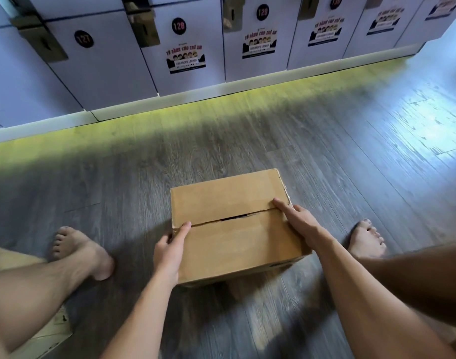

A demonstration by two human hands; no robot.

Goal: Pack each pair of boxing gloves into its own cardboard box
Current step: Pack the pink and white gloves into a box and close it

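Both arms reach forward, left hand (170, 251) curled with thumb on top, right hand (298, 220) flat, fingers extended, bare feet planted wide.

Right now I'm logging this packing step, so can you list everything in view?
box: one, brown cardboard, flaps shut with a slight gap at the seam, on the floor between the feet.
flat cardboard: one piece, tan, lower left under the left leg.
lockers: a row, white, along the far wall; numbers 127, 128, 129 readable; several carry stickers.
floor: grey wood planks, yellow-green glow by the locker base.
gloves: none visible.
feet: two, bare, either side of the box.
left hand: on the box's left edge, thumb on top.
right hand: flat on the right end of the seam.
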